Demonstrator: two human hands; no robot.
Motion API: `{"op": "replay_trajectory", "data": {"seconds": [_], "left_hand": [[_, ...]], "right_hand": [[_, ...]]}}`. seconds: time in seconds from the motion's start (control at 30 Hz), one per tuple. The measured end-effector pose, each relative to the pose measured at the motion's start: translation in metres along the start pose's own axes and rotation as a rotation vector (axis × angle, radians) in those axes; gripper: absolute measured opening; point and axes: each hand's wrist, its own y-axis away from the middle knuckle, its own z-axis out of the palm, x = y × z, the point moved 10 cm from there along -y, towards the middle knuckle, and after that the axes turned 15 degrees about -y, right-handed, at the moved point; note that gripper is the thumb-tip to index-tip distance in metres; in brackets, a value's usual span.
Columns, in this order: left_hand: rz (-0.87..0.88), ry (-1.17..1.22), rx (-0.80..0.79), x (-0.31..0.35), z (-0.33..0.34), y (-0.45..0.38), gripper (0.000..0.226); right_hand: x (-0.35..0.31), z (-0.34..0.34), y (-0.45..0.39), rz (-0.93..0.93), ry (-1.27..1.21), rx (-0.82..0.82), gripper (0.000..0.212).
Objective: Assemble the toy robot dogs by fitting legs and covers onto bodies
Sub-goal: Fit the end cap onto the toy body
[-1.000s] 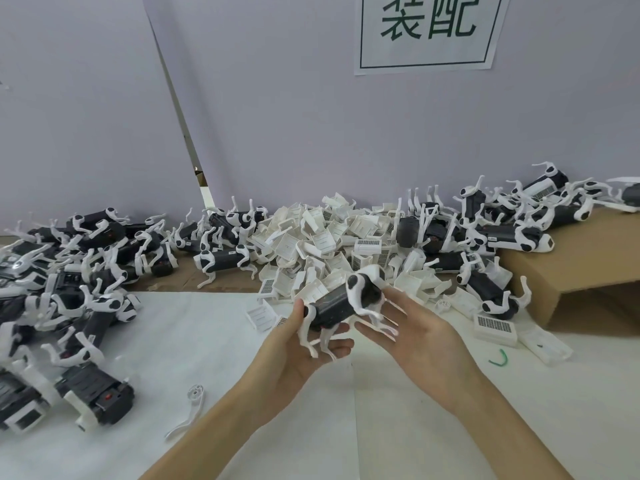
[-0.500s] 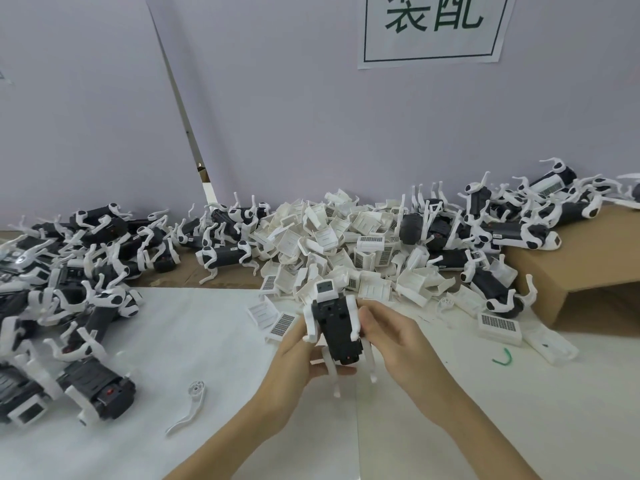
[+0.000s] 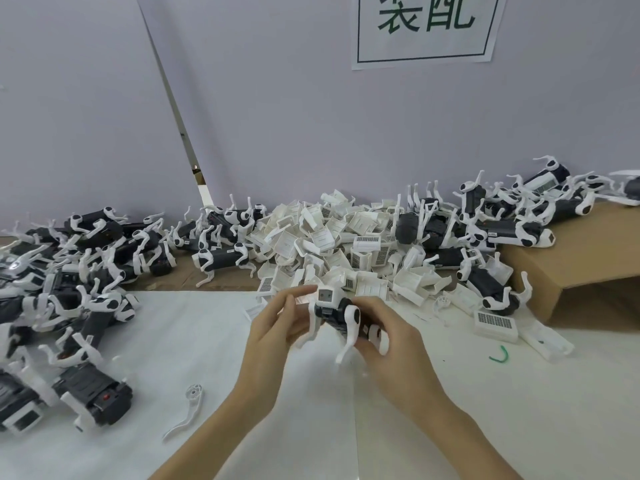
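Black toy dog (image 3: 337,315) in both hands (image 3: 388,336), head away

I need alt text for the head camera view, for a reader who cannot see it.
Two hands, left hand and right hand, hold a black toy robot dog with white legs above a white table. Behind lie a pile of white covers and many assembled dogs.

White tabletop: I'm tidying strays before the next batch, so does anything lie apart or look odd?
Yes. One loose white plastic leg lies alone on the white tabletop, apart from the piles. A small green curled wire scrap lies to the right, unlike anything else there.
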Motion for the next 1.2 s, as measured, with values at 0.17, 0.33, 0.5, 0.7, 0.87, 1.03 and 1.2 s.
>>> {"op": "replay_trajectory", "data": {"seconds": [0.17,0.33,0.5,0.7,0.87,1.03,1.2], "left_hand": [[0.189,-0.139,-0.058,0.027,0.014,0.012,0.030],[0.215,-0.304,0.060,0.030,0.016,0.020,0.050],[-0.083,-0.015,0.027,0.004,0.005,0.009,0.046],[-0.218,0.045,-0.025,-0.012,0.004,0.005,0.062],[-0.058,-0.185,-0.181,-0.001,0.002,0.000,0.056],[0.271,-0.490,-0.351,0.015,0.001,-0.003,0.063],[0.343,-0.574,-0.375,0.011,0.001,-0.003,0.068]], "right_hand": [[-0.005,-0.005,-0.001,-0.071,0.014,0.033,0.031],[-0.020,0.000,0.002,-0.291,0.332,0.006,0.043],[0.009,-0.004,-0.004,0.053,0.051,-0.034,0.055],[0.032,0.006,-0.001,0.352,-0.352,-0.035,0.051],[0.035,-0.003,-0.002,0.419,-0.473,-0.131,0.054],[0.023,-0.024,-0.006,0.270,-0.152,-0.257,0.062],[0.027,-0.029,-0.009,0.206,0.112,-0.257,0.068]]}}
